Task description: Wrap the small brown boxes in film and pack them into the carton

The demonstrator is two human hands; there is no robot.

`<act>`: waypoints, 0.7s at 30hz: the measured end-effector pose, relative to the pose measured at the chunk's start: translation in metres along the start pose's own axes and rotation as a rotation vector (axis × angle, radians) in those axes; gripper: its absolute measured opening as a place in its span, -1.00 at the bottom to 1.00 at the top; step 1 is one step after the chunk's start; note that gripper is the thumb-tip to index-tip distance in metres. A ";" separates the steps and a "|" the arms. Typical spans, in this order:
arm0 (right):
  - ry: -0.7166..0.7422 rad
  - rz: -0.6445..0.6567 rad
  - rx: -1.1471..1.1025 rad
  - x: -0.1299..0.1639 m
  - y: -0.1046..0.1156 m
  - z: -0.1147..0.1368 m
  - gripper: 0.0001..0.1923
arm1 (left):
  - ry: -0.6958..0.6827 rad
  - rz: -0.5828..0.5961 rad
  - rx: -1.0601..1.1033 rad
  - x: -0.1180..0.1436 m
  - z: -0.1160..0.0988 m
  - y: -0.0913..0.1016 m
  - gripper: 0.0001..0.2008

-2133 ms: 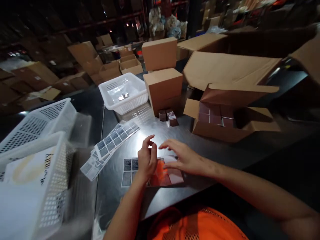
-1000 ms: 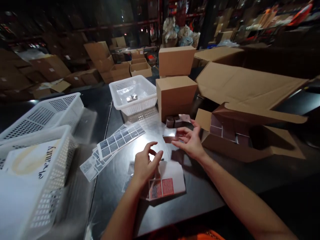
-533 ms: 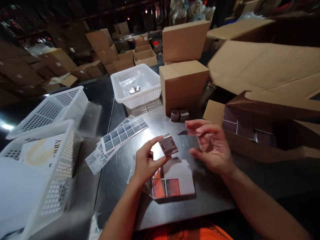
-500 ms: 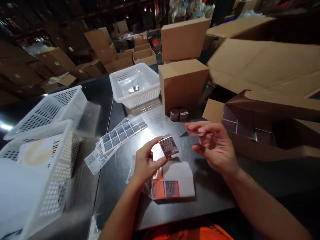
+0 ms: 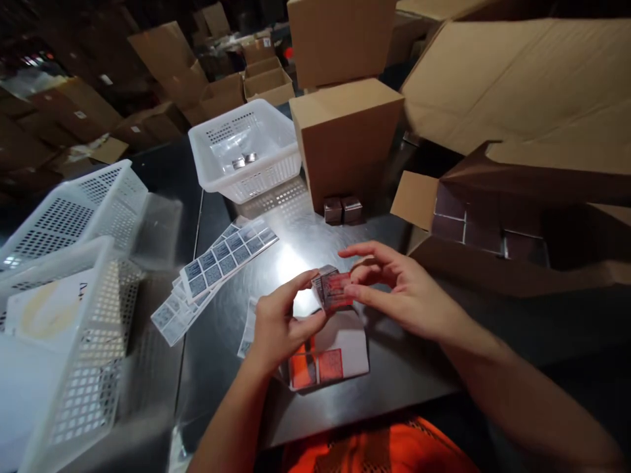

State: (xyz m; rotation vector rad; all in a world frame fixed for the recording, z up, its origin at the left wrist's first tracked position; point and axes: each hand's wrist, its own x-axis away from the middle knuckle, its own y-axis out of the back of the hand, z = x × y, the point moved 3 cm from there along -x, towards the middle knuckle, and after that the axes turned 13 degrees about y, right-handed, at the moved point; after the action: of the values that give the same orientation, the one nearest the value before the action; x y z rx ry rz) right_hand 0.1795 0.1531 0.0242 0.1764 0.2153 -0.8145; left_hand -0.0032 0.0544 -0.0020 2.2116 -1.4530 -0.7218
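My left hand (image 5: 288, 322) grips a small dark brown box (image 5: 326, 281) by its edges, between thumb and fingers, above the table. At the box's right side my right hand (image 5: 394, 282) pinches a see-through reddish label (image 5: 340, 289) with dark print, which lies against the printed face. Its index finger is stretched out above. Under both hands rests a label sheet (image 5: 352, 348) with orange-red squares on its left part and bare white backing on the right. My left hand hides part of this sheet.
Further label sheets (image 5: 227, 263) lie fanned to the left. Two small brown boxes (image 5: 342, 209) stand before a tall carton (image 5: 350, 131). A white basket (image 5: 246, 187) holds small silvery pieces. More white baskets (image 5: 106, 263) are at left; an open carton (image 5: 493, 263) of brown boxes is at right.
My right hand has moved left to the small box, bringing the see-through label onto it. The box has turned slightly in my left hand. The camera view has shifted.
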 end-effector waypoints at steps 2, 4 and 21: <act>-0.045 -0.018 -0.005 0.001 -0.001 -0.002 -0.54 | -0.010 0.015 -0.012 0.000 -0.001 0.000 -0.48; -0.078 -0.029 -0.024 0.002 -0.001 -0.004 -0.49 | -0.015 0.036 -0.023 0.000 -0.001 -0.001 -0.47; -0.111 -0.072 -0.001 0.003 -0.002 -0.007 -0.43 | -0.056 0.020 -0.058 0.003 -0.007 0.000 -0.51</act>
State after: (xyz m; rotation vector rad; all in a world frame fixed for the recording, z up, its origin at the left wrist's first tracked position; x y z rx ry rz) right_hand 0.1791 0.1511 0.0166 0.1223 0.1186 -0.8931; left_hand 0.0016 0.0521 0.0029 2.1467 -1.4592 -0.8150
